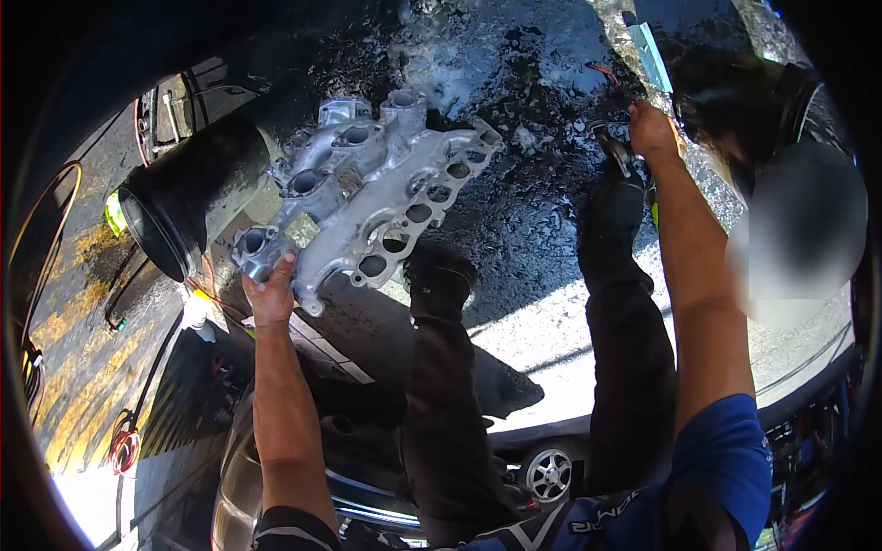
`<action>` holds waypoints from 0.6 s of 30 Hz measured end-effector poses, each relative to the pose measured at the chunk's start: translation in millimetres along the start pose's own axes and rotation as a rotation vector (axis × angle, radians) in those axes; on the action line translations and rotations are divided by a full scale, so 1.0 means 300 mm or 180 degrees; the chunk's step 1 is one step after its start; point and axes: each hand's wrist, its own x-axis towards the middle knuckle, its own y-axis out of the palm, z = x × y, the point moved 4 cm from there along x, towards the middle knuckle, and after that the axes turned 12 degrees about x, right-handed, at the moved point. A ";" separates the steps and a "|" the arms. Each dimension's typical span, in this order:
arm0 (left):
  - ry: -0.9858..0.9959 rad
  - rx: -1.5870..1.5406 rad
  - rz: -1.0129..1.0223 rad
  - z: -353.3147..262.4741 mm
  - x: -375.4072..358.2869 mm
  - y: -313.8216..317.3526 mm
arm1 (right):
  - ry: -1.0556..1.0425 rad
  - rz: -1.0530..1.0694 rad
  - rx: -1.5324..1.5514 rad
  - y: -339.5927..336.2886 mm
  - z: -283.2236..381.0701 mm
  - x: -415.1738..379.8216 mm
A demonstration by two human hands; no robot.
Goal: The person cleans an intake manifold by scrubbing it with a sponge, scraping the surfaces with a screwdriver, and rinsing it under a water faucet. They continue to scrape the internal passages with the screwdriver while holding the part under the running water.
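Observation:
My left hand (271, 296) is closed on the lower left end of a large silver-grey cast intake manifold (344, 241), with the thumb on top of a round port. The manifold is tilted, and its row of oval openings faces up. Farther off to the right, my right hand (654, 133) is a closed fist. Dark and shiny metal parts (614, 147) show just beside that fist. Whether they are in its grip, and what they are, I cannot make out.
Wet, dark ground (524, 184) with foam patches lies below. A black drum (188, 197) is at left, another dark drum (740, 106) at upper right. Hoses (69, 202) run along the left. A car (367, 500) and its wheel (549, 475) show at the bottom. One area at right is blurred.

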 end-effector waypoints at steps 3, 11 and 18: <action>0.0414 0.0549 -0.0004 -0.013 -0.078 -0.006 | -0.0053 0.0017 0.0079 -0.021 0.009 -0.007; 0.1603 0.1158 -0.0020 -0.153 -0.250 0.029 | 0.0040 -0.0186 -0.0077 -0.077 0.002 0.033; 0.1992 0.0882 0.0134 -0.100 -0.313 0.078 | 0.0316 -0.0195 -0.0095 -0.093 -0.007 0.063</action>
